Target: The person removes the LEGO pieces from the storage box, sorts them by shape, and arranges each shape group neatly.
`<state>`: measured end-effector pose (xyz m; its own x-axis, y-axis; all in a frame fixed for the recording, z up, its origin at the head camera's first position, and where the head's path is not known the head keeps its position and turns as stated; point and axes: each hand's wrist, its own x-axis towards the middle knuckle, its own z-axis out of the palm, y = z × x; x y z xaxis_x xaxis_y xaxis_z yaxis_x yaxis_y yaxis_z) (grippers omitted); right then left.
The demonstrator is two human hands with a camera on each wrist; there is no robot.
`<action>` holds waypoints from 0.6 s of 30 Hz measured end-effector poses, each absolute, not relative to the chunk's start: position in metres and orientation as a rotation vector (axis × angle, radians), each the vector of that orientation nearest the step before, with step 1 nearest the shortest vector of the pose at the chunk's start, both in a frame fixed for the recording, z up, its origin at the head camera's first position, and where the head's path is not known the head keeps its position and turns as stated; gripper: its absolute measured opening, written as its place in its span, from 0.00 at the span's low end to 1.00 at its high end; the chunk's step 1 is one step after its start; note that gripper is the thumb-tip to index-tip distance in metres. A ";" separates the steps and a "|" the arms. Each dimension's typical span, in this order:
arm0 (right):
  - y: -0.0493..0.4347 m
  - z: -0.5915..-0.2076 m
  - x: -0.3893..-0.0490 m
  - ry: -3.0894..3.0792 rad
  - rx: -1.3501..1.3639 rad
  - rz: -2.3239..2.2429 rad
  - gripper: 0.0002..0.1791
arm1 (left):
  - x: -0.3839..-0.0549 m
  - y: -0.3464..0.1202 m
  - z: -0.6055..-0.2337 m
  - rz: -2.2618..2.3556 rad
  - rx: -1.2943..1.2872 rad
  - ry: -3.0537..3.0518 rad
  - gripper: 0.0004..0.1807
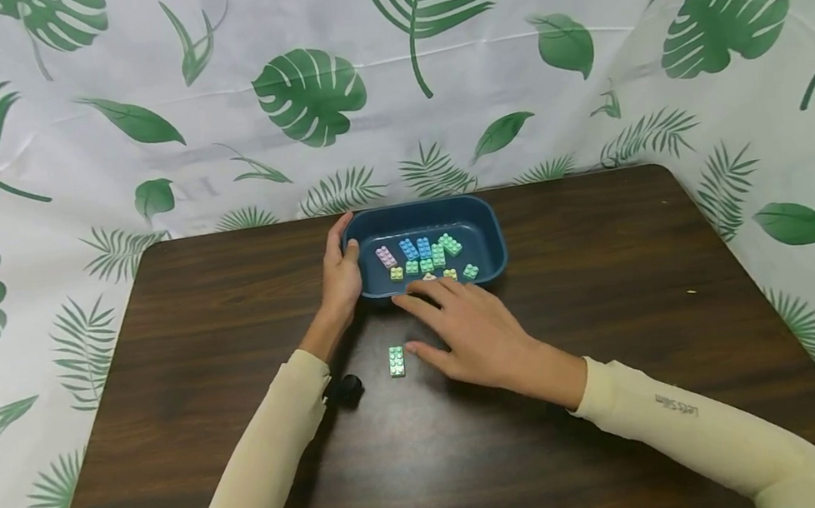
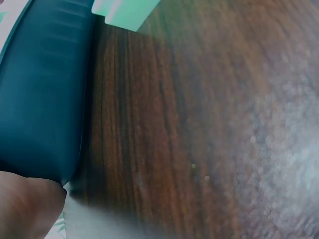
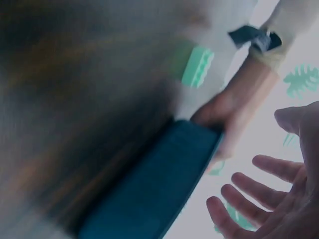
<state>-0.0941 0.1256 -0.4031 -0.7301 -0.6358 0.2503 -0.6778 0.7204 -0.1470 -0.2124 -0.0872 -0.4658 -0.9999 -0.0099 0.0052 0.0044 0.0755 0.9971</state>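
A dark blue tray [image 1: 414,216] stands near the table's back edge, with several small toy building bricks [image 1: 424,248] in blue, green, pink and yellow inside. My left hand [image 1: 340,285] grips its left end, the thumb at the rim. In the left wrist view part of that hand [image 2: 30,201] touches the tray's corner [image 2: 45,99]. My right hand [image 1: 479,334] hovers by the tray's near side, fingers spread and holding nothing, as the right wrist view also shows. A long green brick [image 1: 396,362] lies on the table just left of the right thumb, studs up.
The dark wood table [image 1: 605,265] reaches out on both sides of the tray. Behind it hangs a white cloth [image 1: 216,167] with green leaf prints. A small black thing [image 1: 348,391] sits at the left wrist, right of the sleeve.
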 end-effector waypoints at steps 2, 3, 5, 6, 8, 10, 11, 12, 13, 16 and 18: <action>0.131 -0.401 -0.100 -2.726 1.030 0.369 0.34 | -0.212 -0.087 -0.464 -2.139 0.007 -2.294 0.28; 0.133 -0.400 -0.103 -2.720 1.013 0.378 0.34 | -0.212 -0.087 -0.462 -2.144 0.009 -2.292 0.28; 0.137 -0.399 -0.112 -2.715 0.974 0.397 0.33 | -0.211 -0.089 -0.458 -2.147 0.030 -2.296 0.28; 0.139 -0.399 -0.115 -2.714 0.953 0.406 0.33 | -0.211 -0.090 -0.456 -2.149 0.040 -2.296 0.28; 0.143 -0.400 -0.123 -2.716 0.908 0.418 0.33 | -0.210 -0.091 -0.454 -2.154 0.055 -2.300 0.28; 0.148 -0.401 -0.129 -2.718 0.874 0.440 0.32 | -0.209 -0.092 -0.454 -2.150 0.060 -2.305 0.28; 0.149 -0.401 -0.131 -2.716 0.861 0.449 0.31 | -0.209 -0.091 -0.455 -2.142 0.058 -2.310 0.28; 0.151 -0.401 -0.134 -2.714 0.852 0.461 0.31 | -0.209 -0.091 -0.457 -2.136 0.050 -2.312 0.28; 0.153 -0.402 -0.137 -2.714 0.845 0.474 0.30 | -0.210 -0.090 -0.459 -2.130 0.042 -2.314 0.28; 0.156 -0.402 -0.144 -2.724 0.826 0.515 0.29 | -0.212 -0.089 -0.465 -2.105 0.022 -2.325 0.27; 0.159 -0.402 -0.150 -2.746 0.810 0.536 0.30 | -0.212 -0.088 -0.467 -2.100 0.010 -2.322 0.27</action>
<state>-0.1495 0.1589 -0.4022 -0.8215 -0.4755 0.3147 -0.5590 0.7806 -0.2797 -0.2123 -0.0879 -0.4670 -0.9999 -0.0118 0.0034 0.0022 0.1000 0.9950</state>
